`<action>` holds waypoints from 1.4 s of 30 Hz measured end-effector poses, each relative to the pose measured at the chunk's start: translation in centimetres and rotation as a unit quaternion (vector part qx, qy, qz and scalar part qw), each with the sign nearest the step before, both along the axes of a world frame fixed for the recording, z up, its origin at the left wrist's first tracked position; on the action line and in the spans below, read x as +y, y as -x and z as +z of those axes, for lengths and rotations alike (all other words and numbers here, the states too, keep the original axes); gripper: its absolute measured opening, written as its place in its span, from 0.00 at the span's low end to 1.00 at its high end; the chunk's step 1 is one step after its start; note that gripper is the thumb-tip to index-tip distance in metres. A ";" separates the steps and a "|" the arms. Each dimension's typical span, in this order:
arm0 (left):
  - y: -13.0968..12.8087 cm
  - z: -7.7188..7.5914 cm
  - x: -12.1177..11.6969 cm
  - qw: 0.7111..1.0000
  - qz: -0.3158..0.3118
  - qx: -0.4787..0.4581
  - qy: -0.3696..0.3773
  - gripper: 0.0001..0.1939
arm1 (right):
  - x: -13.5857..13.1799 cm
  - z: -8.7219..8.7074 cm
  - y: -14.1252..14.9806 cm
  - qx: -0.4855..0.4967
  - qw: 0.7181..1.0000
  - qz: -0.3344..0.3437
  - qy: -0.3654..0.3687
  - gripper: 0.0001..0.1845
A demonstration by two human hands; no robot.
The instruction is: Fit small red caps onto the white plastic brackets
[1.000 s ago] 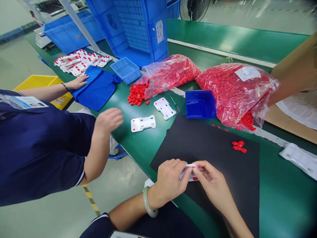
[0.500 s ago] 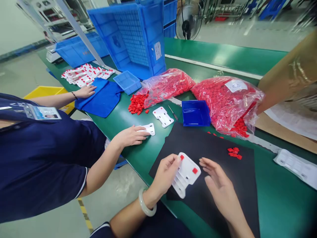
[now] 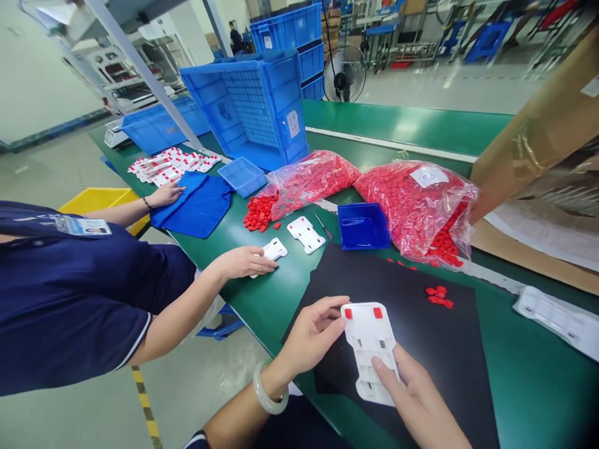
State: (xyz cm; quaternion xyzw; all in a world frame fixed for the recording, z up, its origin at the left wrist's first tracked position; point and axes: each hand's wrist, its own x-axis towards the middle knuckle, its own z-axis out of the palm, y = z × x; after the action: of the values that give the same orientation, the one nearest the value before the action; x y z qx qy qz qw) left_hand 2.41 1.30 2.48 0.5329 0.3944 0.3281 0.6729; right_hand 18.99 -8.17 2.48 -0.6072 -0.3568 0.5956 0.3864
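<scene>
The person's left hand point(image 3: 311, 333), with a pale green bangle point(image 3: 266, 390) at the wrist, and right hand point(image 3: 418, 399) grasp a white plastic bracket point(image 3: 369, 355) bearing two red square pads, held over a black sheet point(image 3: 449, 362), the left fingers point(image 3: 327, 308) straight against its upper left edge and the right fingers point(image 3: 386, 368) across its lower edge. A cluster of red plastic pieces point(image 3: 437, 297) lies on the sheet, just to the right. A co-worker's hand point(image 3: 243, 262) rests on a second white bracket point(image 3: 274, 249) on the green workbench point(image 3: 229, 293); the label point(image 3: 429, 176) on a red-filled plastic bag point(image 3: 397, 206), the label point(image 3: 292, 123) on a blue crate point(image 3: 262, 106) and the co-worker's ID badge point(image 3: 83, 227) are too small to read.
</scene>
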 end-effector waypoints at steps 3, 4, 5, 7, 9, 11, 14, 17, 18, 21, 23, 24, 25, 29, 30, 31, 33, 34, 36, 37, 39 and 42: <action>0.4 0.9 0.6 0.997 -0.046 0.061 0.006 0.19 | -0.2 0.5 -0.3 0.009 0.999 -0.020 0.023 0.30; 0.4 1.2 0.7 0.996 -0.055 0.075 0.005 0.19 | -0.3 0.6 -0.2 0.012 0.999 -0.028 0.030 0.30; 0.3 1.4 0.8 0.994 -0.062 0.085 0.002 0.18 | -0.4 0.7 -0.2 0.017 0.999 -0.030 0.035 0.31; 0.2 1.8 0.8 0.993 -0.073 0.095 -0.004 0.16 | -0.7 0.8 -0.1 0.025 0.998 -0.032 0.039 0.31; 0.2 2.1 0.7 0.991 -0.078 0.106 -0.014 0.15 | -0.9 0.8 -0.3 0.023 0.999 -0.023 0.033 0.31; 0.2 2.4 0.6 0.989 -0.080 0.123 -0.022 0.14 | -1.0 0.7 -0.7 0.001 1.000 0.013 0.028 0.31; 0.2 2.7 0.5 0.986 -0.086 0.143 -0.033 0.13 | -1.2 0.8 -1.2 -0.050 0.996 0.078 0.016 0.31; 0.0 2.8 0.3 0.983 -0.089 0.153 -0.044 0.12 | -1.3 0.9 -1.2 -0.108 0.989 0.106 0.000 0.29; -0.1 2.8 0.2 0.983 -0.087 0.157 -0.048 0.12 | -1.4 1.0 -1.2 -0.126 0.985 0.114 -0.008 0.28; -0.4 2.6 0.0 0.982 -0.072 0.161 -0.067 0.10 | -1.6 1.1 -1.0 -0.167 0.977 0.125 -0.032 0.26; -0.5 2.5 -0.1 0.982 -0.060 0.156 -0.084 0.09 | -1.7 1.1 -0.9 -0.171 0.978 0.112 -0.041 0.26; -0.5 2.5 -0.2 0.983 -0.055 0.152 -0.090 0.09 | -1.7 0.9 -1.0 -0.160 0.981 0.099 -0.041 0.27; -0.5 2.5 -0.2 0.983 -0.049 0.149 -0.094 0.09 | -1.7 0.7 -1.0 -0.138 0.986 0.082 -0.040 0.27; -0.4 2.9 -0.3 0.981 -0.039 0.132 -0.137 0.09 | -1.7 -1.4 -1.0 0.084 0.995 0.031 -0.038 0.31; -0.4 3.1 -0.3 0.979 -0.044 0.128 -0.155 0.10 | -1.9 -2.1 -0.9 0.150 0.988 0.018 -0.032 0.31; -0.4 3.2 -0.4 0.977 -0.051 0.123 -0.169 0.10 | -2.1 -2.9 -0.7 0.210 0.978 0.004 -0.019 0.31; -0.4 3.4 -0.5 0.976 -0.066 0.111 -0.174 0.12 | -2.7 -4.2 -0.2 0.289 0.957 -0.026 0.030 0.30; -0.4 3.5 -0.6 0.979 -0.072 0.103 -0.162 0.11 | -3.1 -4.6 0.0 0.306 0.950 -0.034 0.052 0.30; -0.5 3.5 -0.8 0.989 -0.071 0.071 -0.108 0.11 | -3.7 -5.2 0.4 0.314 0.945 -0.047 0.078 0.32; -0.6 3.4 -1.0 0.994 -0.064 0.048 -0.076 0.12 | -3.9 -5.3 0.6 0.308 0.946 -0.052 0.083 0.33; -0.8 3.2 -1.4 0.999 -0.035 0.003 -0.020 0.14 | -4.1 -5.3 0.8 0.278 0.956 -0.060 0.073 0.35; -1.3 2.9 -2.1 0.996 -0.005 -0.061 0.069 0.16 | -3.9 -5.0 1.2 0.212 0.975 -0.062 0.009 0.35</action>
State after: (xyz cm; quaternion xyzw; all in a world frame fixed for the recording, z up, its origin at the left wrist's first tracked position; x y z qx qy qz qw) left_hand 3.68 -0.76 5.36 0.4661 0.3714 0.3285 0.7327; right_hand 17.78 -12.10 -2.48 -0.4915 -0.2230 0.6890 0.4837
